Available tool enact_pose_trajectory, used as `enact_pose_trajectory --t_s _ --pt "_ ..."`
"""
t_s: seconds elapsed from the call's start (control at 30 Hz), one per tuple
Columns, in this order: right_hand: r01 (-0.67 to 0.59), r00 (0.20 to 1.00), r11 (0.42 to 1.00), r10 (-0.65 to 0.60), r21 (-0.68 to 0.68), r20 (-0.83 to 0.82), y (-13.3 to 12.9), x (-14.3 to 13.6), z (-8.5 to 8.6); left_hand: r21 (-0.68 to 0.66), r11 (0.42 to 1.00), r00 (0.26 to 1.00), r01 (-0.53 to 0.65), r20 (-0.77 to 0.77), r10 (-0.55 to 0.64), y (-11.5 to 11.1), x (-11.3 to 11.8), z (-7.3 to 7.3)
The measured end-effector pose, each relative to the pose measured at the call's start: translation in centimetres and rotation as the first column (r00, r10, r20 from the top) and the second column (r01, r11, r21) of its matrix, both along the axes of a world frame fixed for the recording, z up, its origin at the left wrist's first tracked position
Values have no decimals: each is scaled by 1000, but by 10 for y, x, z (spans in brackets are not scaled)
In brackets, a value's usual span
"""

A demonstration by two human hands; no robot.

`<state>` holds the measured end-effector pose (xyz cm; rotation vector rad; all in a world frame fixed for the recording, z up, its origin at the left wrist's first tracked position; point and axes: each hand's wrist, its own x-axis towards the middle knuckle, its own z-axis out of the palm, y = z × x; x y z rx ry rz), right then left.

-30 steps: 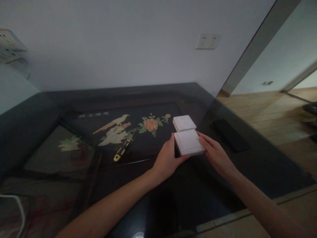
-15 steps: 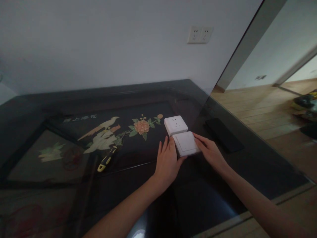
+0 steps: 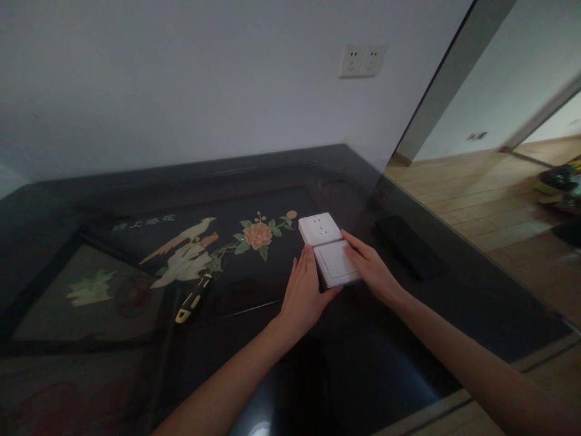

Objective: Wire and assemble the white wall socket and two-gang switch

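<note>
Two hands hold a white switch on a dark table.
The left hand (image 3: pixel 302 293) is partly open, its fingers close together along the left side of the switch (image 3: pixel 336 263) and its thumb at the near edge. The right hand (image 3: pixel 372 269) grips the other side, with its thumb on top; I cannot tell how far its fingers go underneath. The switch is on the right part of the table (image 3: pixel 254 339), just in front of a white socket (image 3: pixel 320 228), and the two look to be touching. A tool (image 3: pixel 195 298) with a black and yellow handle lies off to the left. A flat black thing (image 3: pixel 411 248) lies to the right.
</note>
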<state>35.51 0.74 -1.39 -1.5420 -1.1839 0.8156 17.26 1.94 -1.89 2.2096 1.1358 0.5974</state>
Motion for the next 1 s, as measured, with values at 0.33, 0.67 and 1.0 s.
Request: enact_pose_trajectory --t_s 0.33,0.67,1.0 --pt "5 1000 1000 -5 10 -1 14 -14 -5 -13 1000 1000 26 -2 -26 13 -15 4" --pt "-28 999 999 27 -29 -26 3 -7 -4 -5 1000 1000 25 -18 -25 17 -22 3" --pt "-32 999 999 32 -20 10 3 -7 1 17 999 999 51 -13 -51 17 -19 1"
